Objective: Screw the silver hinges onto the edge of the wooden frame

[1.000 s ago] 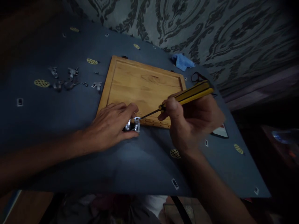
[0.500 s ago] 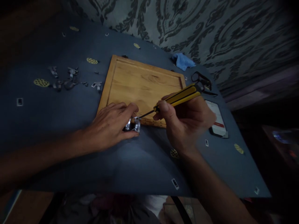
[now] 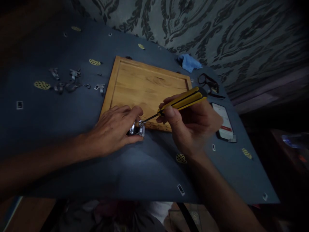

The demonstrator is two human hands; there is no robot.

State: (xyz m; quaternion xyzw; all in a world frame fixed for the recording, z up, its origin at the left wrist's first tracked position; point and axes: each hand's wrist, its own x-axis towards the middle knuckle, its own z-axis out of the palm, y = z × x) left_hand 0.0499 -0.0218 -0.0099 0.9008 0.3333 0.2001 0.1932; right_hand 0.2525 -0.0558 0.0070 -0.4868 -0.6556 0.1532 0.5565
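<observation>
At the near edge of a wooden board (image 3: 149, 80) with a raised rim, my left hand (image 3: 118, 127) grips a small shiny metal hinge (image 3: 141, 129) between thumb and fingers. Part of the hinge is hidden behind those fingers. My right hand (image 3: 190, 124) is wrapped round the yellow and black handle of a screwdriver (image 3: 182, 103). Its thin shaft slants down to the left, and the tip meets the hinge or sits right at it. Whether a screw is under the tip I cannot tell.
Left of the board lie several loose metal hinge parts (image 3: 74, 74) and small screws (image 3: 87, 86). To the right are a phone (image 3: 223, 120), dark-framed glasses (image 3: 209, 84) and a blue cloth (image 3: 190, 62). A patterned wall (image 3: 193, 25) borders the table's (image 3: 135, 174) far side.
The screwdriver handle has shifted slightly left and turned a little in my right hand. My left hand and the hinge stay in place.
</observation>
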